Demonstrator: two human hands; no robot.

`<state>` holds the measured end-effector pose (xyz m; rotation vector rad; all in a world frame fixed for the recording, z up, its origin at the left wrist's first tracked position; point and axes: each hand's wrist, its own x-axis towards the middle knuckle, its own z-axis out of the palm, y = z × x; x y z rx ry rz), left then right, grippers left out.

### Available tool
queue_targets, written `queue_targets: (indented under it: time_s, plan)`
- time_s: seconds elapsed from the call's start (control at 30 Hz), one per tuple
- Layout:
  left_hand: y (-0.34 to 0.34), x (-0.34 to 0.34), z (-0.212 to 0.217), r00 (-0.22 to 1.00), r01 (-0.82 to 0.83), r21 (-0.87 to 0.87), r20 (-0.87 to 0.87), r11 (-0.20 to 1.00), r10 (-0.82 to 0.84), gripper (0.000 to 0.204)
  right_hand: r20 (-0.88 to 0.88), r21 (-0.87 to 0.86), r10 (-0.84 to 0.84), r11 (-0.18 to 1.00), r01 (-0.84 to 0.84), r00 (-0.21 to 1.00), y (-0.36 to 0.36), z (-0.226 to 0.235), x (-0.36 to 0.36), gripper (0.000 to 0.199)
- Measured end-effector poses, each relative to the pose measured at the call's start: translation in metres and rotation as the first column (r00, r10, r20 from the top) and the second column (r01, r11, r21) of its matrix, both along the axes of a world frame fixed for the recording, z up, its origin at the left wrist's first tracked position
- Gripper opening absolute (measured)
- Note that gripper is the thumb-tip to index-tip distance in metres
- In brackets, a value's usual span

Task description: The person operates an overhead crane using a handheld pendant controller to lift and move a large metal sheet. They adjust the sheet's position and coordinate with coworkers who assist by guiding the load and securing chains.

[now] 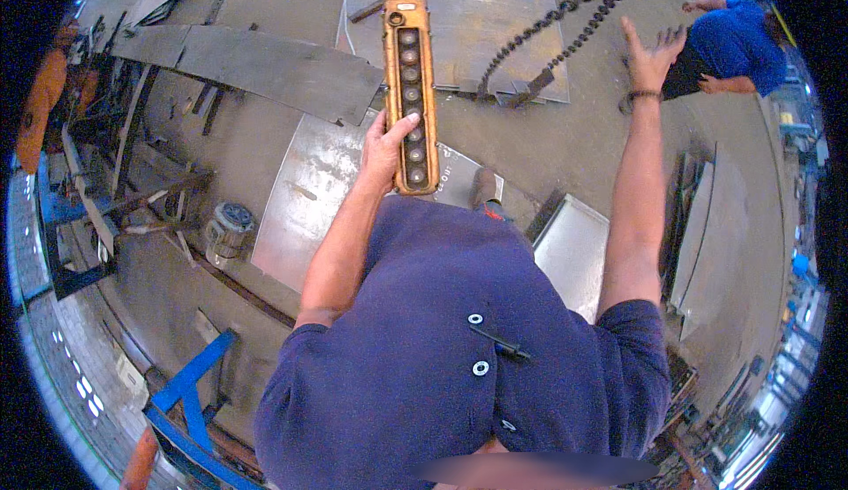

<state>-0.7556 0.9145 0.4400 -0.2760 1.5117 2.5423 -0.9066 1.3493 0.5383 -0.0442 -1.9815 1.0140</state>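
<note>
Concrete workshop floor [583, 136], steel plates [265, 66] lying flat, about four. One chain [565, 22] hangs ahead. Your left hand [386, 147] grips one orange pendant control [412, 83], thumb on its buttons, dead centre. Your right hand [652, 55] is raised, fingers spread, holding nothing. One co-worker [738, 44] far right.

- A dark blue short-sleeved shirt [442, 340] covers the chest and shoulders; both sleeves end above the elbows, leaving the forearms bare.
- Two round pale buttons [478, 343] sit one below the other down its front.
- A thin dark pen [499, 342] lies clipped across the chest beside them.
- A dark band [644, 95] circles the wrist just below the right grip [652, 53].
- A brown shoe [483, 186] shows beside the left grip [386, 147].
</note>
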Motion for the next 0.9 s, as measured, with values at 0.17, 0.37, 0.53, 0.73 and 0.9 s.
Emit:
queue_targets:
  time_s: [0.17, 0.37, 0.53, 0.73, 0.9]
  plan:
    - [0.003, 0.005, 0.008, 0.999, 0.029, -0.087, -0.010, 0.996, -0.030, 0.040, 0.024, 0.062, -0.113, 0.992, 0.112, 0.993, 0.002, 0.035, -0.066, 0.147]
    - [0.004, 0.013, 0.014, 0.999, -0.005, -0.103, 0.037, 0.995, 0.009, 0.038, 0.168, 0.012, -0.058, 0.998, 0.057, 0.984, -0.016, -0.026, -0.091, 0.151]
    - [0.011, 0.009, 0.039, 0.994, -0.077, -0.151, 0.072, 0.986, 0.088, 0.044, 0.237, 0.000, 0.009, 1.000, -0.010, 0.971, -0.032, -0.033, -0.127, 0.152]
    - [0.036, -0.040, 0.058, 0.983, -0.172, -0.244, 0.025, 0.954, 0.184, 0.048, 0.157, -0.053, -0.085, 0.994, 0.094, 0.984, -0.032, -0.022, -0.274, 0.145]
    - [0.043, -0.071, 0.039, 0.951, -0.286, -0.237, 0.046, 0.928, 0.305, 0.052, 0.291, -0.347, 0.083, 0.938, 0.024, 0.953, -0.008, -0.091, -0.348, 0.101]
